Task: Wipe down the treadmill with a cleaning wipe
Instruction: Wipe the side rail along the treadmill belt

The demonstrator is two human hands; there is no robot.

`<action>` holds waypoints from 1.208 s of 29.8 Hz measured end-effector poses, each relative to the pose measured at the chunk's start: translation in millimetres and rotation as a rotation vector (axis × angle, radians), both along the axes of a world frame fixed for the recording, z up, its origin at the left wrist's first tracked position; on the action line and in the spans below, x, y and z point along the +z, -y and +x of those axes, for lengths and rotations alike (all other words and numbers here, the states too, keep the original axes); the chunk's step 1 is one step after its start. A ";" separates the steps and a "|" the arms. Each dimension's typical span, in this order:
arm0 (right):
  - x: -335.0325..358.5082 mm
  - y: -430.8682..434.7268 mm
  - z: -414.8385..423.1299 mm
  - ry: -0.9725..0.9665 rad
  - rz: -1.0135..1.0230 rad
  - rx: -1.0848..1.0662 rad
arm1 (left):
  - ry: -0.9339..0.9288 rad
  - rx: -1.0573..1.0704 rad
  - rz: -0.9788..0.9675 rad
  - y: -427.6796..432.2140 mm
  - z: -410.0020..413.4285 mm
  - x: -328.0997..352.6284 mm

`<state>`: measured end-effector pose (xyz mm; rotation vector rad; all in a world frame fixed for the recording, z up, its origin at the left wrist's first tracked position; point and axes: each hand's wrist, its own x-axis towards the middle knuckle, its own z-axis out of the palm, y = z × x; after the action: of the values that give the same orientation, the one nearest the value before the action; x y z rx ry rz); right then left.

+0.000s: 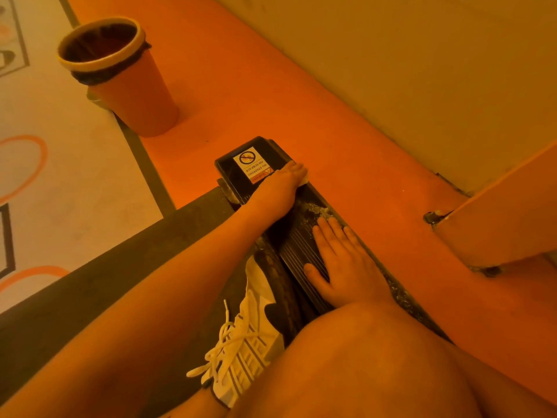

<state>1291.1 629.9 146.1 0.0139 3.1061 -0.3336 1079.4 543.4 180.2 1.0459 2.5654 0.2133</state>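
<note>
The treadmill's black ribbed side rail [297,239] runs from my knee to a glossy end cap with a warning sticker [251,165]. My left hand [286,181] reaches to the cap's right edge, its fingers curled over a pale cleaning wipe [303,184] of which only a corner shows. My right hand [339,260] lies flat, palm down, on the ribbed rail closer to me, fingers spread. White specks of residue [315,211] lie on the rail between the two hands. The dark belt [135,260] runs along the left of the rail.
My white laced shoe [247,339] stands on the belt beside the rail, and my bare knee [376,357] fills the lower right. A lined waste bin [120,76] stands on the orange floor strip beyond the treadmill's end. A wall and a boxy orange unit [497,224] close the right side.
</note>
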 end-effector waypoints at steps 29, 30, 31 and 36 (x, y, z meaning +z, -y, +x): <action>20.9 -11.9 -224.7 0.094 -0.248 0.223 | -0.156 0.159 0.278 95.2 -66.3 -35.7; 18.3 -15.7 -224.6 0.058 -0.293 0.186 | -0.168 0.160 0.271 94.9 -65.9 -36.4; 16.1 -19.7 -224.5 0.009 -0.333 0.129 | -0.178 0.163 0.262 94.4 -65.5 -37.0; 11.7 -23.5 -217.2 -0.163 -0.429 -0.086 | -0.195 0.177 0.245 90.9 -60.8 -34.0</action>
<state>1073.9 653.4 157.8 0.1192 3.1203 -1.0435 1018.6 452.6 146.2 0.9617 2.8673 0.5062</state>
